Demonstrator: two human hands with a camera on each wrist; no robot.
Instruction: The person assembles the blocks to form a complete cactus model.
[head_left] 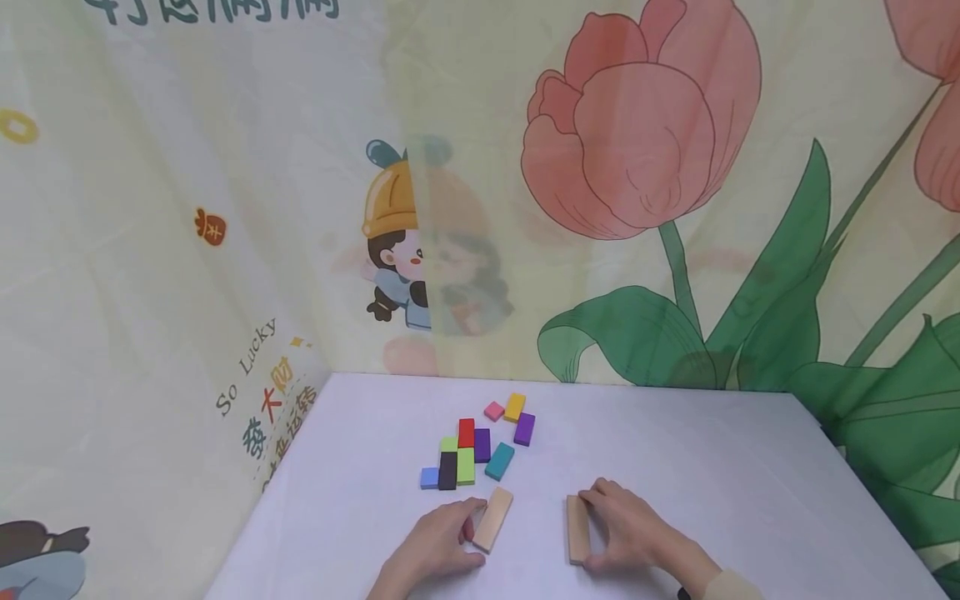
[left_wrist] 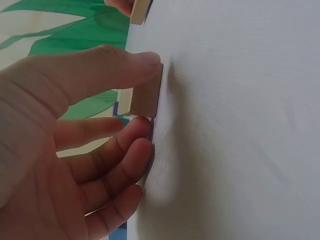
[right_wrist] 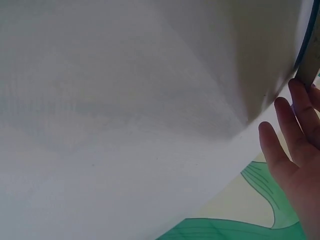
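Observation:
Two plain wooden blocks lie on the white table, one by each hand. My left hand point(head_left: 437, 537) holds the slanted wooden block point(head_left: 492, 521) from its left side, thumb by the near end and fingers along the edge. In the left wrist view, that block point(left_wrist: 146, 95) sits between the thumb and the curled fingers. At the right, my right hand point(head_left: 628, 525) grips the more upright wooden block point(head_left: 577, 531), index finger at its far end and thumb at its near end. The right wrist view catches only part of this block point(right_wrist: 310, 57) beside the fingertips.
Beyond the hands lies a cluster of coloured blocks: red point(head_left: 467, 432), black point(head_left: 447, 471), lime green point(head_left: 466, 467), light blue point(head_left: 430, 478), teal point(head_left: 499, 462) and purple point(head_left: 482, 446). Farther back are yellow point(head_left: 514, 407) and pink point(head_left: 493, 411) ones. A printed curtain point(head_left: 465, 358) hangs behind the table.

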